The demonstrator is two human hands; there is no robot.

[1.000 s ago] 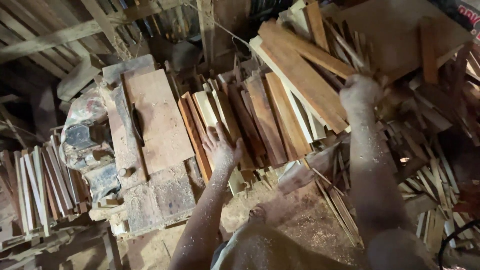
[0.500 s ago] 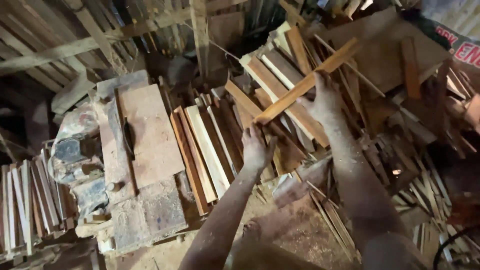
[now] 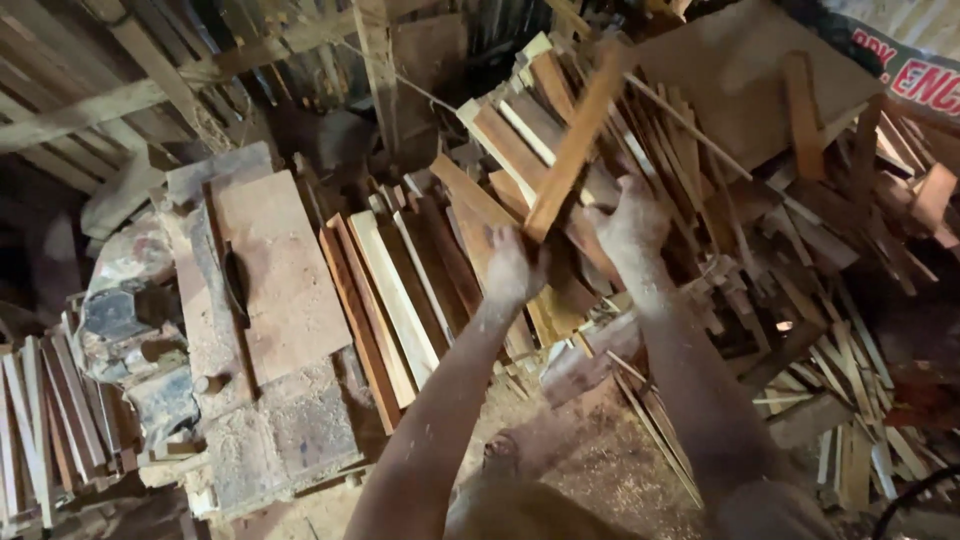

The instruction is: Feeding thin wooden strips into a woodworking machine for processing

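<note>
Both of my arms reach up and forward over a heap of wooden boards point(image 3: 470, 200). A long brown wooden plank point(image 3: 575, 140) stands tilted upward, its top end leaning right and away. My left hand point(image 3: 512, 268) grips the plank's lower end. My right hand point(image 3: 630, 222) closes around the same lower end from the right side. Both forearms are dusted with sawdust. Pale and dark slats point(image 3: 395, 290) lie side by side just left of my left hand.
A dusty table saw point(image 3: 262, 300) with a slot in its flat top stands at the left. A bundle of thin slats point(image 3: 40, 430) lies at the far left. Scrap strips point(image 3: 850, 400) pile up at the right. Sawdust covers the floor point(image 3: 590, 470). A large board point(image 3: 740, 70) leans behind.
The right hand lifted the plank from the heap and swung it from lying flat to nearly upright. The left hand rose from the slats and took hold of its lower end.
</note>
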